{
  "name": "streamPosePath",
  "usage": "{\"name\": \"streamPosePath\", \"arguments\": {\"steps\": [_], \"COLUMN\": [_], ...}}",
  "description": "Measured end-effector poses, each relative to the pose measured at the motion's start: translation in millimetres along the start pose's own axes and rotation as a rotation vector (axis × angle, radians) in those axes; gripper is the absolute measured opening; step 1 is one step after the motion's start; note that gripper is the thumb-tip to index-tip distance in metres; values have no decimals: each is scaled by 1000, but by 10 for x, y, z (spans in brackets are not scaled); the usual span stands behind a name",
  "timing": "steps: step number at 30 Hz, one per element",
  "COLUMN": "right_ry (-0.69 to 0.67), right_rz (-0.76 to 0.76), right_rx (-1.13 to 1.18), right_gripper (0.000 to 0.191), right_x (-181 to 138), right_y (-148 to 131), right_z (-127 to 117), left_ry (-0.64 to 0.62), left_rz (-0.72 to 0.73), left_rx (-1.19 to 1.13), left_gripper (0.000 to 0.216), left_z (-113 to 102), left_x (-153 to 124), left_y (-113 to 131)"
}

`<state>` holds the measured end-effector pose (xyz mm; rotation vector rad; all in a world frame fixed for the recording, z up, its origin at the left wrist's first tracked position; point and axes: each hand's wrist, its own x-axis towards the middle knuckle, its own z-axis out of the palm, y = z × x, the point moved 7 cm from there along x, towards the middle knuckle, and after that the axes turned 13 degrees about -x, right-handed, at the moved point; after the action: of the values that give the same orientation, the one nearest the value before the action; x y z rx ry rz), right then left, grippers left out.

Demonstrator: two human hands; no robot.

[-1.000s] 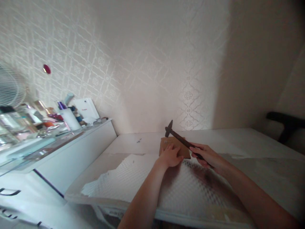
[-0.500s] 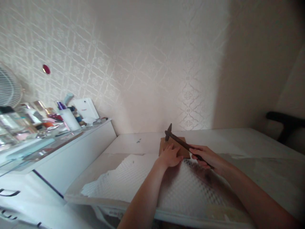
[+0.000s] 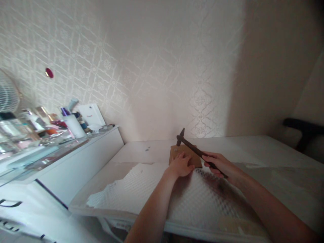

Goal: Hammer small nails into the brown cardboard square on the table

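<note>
A flat, brown, rectangular cardboard piece (image 3: 196, 161) is pressed beneath the spread fingers of the left hand (image 3: 180, 166). A dark, slender-handled hammer (image 3: 192, 147) is gripped by the curled fingers of the right hand (image 3: 220, 163), its head held beyond the left fingertips; striking seems in hand, with careful aim clear of them called for.

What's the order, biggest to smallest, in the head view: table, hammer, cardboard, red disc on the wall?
1. Table
2. Cardboard and hammer, unsure: the hammer looks longer, the cardboard broader but partly covered by the left hand
3. Red disc
</note>
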<state>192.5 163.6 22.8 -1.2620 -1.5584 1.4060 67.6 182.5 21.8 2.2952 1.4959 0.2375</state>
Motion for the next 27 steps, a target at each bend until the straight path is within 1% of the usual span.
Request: {"name": "streamPosePath", "arguments": {"steps": [6,12,16,20,25,27], "right_ry": [-21,-2,-18,0,-35,-21], "right_rz": [24,1,16,-11,15,9], "right_rx": [-17,0,-28,-5,-24,-26], "right_gripper": [43,46,46,45,46,46], "right_x": [-2,-14,-19,-14,11,16], "right_y": [12,-27,-18,-25,23,21], "right_z": [17,24,35,11,31,20], "left_ry": [-16,-9,-15,-10,-22,-20], "left_rz": [-14,-8,-5,-6,-12,-15], "left_rx": [-3,-2,4,8,2,4], "left_gripper": [62,62,63,62,63,63], "left_z": [5,0,2,4,11,9], "left_x": [-1,-3,-1,4,5,5], "left_y": [-6,-2,0,-6,-11,-13]}}
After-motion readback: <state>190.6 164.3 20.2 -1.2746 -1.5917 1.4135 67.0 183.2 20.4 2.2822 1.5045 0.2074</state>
